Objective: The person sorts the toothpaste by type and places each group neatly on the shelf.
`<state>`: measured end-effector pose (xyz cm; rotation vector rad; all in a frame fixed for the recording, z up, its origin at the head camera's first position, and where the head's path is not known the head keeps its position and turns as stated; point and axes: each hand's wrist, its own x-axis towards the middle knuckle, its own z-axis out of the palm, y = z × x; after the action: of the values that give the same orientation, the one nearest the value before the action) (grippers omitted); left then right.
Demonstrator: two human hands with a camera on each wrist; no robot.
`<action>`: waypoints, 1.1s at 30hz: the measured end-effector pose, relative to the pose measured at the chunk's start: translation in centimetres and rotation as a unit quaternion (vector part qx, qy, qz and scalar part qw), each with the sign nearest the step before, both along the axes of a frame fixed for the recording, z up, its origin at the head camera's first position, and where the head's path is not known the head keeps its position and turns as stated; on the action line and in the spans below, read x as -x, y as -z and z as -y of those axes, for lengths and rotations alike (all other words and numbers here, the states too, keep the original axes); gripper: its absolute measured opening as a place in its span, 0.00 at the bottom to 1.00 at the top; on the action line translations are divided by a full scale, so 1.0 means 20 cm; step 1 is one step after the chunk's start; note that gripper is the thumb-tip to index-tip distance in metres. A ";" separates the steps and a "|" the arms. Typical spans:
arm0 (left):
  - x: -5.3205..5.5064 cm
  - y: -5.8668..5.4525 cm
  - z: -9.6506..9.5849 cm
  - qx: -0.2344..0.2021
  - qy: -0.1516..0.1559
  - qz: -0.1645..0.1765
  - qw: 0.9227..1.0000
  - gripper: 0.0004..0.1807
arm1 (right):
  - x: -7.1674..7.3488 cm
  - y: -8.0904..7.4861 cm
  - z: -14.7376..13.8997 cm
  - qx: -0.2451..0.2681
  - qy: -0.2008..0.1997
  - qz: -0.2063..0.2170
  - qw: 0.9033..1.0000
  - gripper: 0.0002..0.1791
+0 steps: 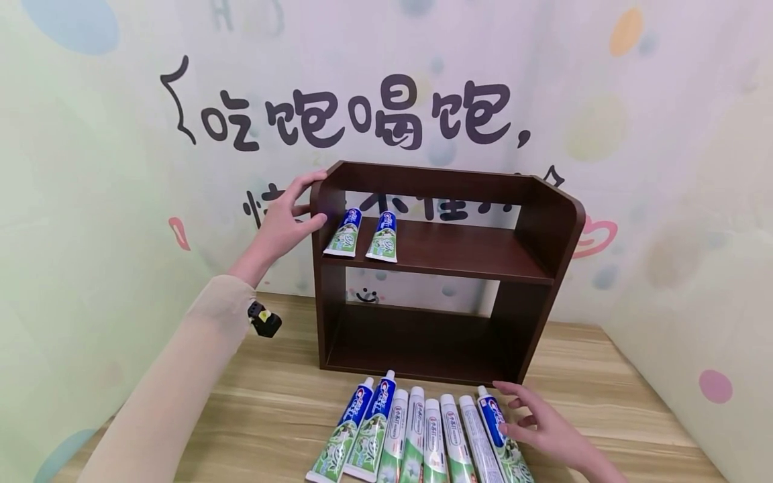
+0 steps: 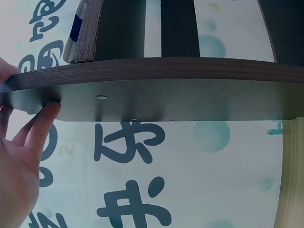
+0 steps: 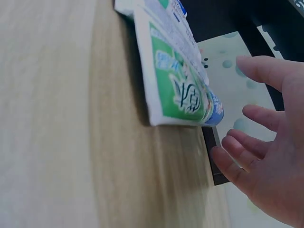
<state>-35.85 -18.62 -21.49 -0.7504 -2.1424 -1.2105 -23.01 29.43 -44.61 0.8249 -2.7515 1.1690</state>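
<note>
Head view: a blue-green toothpaste tube (image 1: pixel 504 448) lies beside the right hand (image 1: pixel 546 429), fingers spread. The left hand (image 1: pixel 282 221) grips a dark-brown wooden shelf (image 1: pixel 465 247).

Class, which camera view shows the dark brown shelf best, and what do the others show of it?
The head view: it fits the whole shelf in frame, both tiers visible. The left wrist view catches one side panel close up and crops the rest; the right wrist view shows only dark parts beyond the toothpaste tubes.
</note>
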 end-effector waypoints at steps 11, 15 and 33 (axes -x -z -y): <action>0.00 0.00 -0.01 -0.001 -0.001 -0.010 1.000 0.35 | 0.03 0.01 -0.04 0.010 -0.026 0.117 0.993 0.42; 0.01 0.00 0.00 -0.001 -0.001 -0.011 1.000 0.35 | 0.02 0.02 -0.04 0.021 -0.039 0.147 0.988 0.45; -0.14 -0.06 -0.06 0.001 0.000 0.002 1.000 0.32 | -0.01 -0.03 0.01 -0.035 -0.051 0.202 0.977 0.58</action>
<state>-33.02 -17.43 -20.33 -0.7477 -2.1470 -1.2119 -22.76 29.23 -43.91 0.8216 -3.1214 1.4050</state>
